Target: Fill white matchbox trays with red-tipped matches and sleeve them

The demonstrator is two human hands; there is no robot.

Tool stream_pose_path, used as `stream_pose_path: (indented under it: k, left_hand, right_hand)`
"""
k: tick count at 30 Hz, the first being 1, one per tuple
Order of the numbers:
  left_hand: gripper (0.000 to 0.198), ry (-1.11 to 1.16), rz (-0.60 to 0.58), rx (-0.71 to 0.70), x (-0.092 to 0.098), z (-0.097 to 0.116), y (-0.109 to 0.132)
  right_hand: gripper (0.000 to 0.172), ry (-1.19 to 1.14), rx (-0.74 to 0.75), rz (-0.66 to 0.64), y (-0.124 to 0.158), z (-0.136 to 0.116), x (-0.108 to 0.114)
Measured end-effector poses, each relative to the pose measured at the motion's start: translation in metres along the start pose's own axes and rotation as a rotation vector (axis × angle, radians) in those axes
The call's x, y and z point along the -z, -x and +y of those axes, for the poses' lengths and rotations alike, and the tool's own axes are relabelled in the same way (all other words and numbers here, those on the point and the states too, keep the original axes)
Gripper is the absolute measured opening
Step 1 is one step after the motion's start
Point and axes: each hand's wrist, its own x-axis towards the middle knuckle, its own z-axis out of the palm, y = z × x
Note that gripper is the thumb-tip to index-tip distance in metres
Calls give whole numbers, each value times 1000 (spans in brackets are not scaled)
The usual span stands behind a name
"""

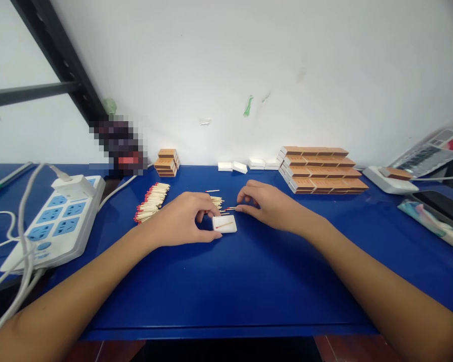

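Observation:
My left hand (186,221) grips the left end of a small white matchbox tray (230,229) between thumb and fingers. A single match (224,225) lies in the tray, its red head to the left. Just right of and above the tray, my right hand (262,203) is closed in a pinch on a match (231,207). A small heap of loose matches (217,202) lies behind the tray, partly hidden by my left hand. Further left spreads a larger pile of red-headed matches (153,201), its near end partly covered by my left hand.
Several white trays (225,166) stand along the wall on the blue table (226,291). Brown matchboxes form a small stack (167,163) at back left and a large one (320,171) at back right. A power strip (66,221) with cables sits left; a phone (443,206) lies right.

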Motion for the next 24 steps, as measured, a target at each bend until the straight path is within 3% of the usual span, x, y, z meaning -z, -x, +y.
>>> stream_pose_path:
  k: [4,12,17,24]
  left_hand:
    - [25,7,-44,14,0,2,0]
    - [32,-49,-73,-8,1,-5,0]
    - [29,-99,-35,-22,1,-5,0]
    - [27,-116,22,-20,-1,-7,0]
  right_hand:
    - [14,-71,-37,-75,-3,6,-5]
    - [14,-10,-51,-58,-1,-8,6]
    - [16,-2,83,-44,7,-26,11]
    - [13,138,193,-45,10,-40,-2]
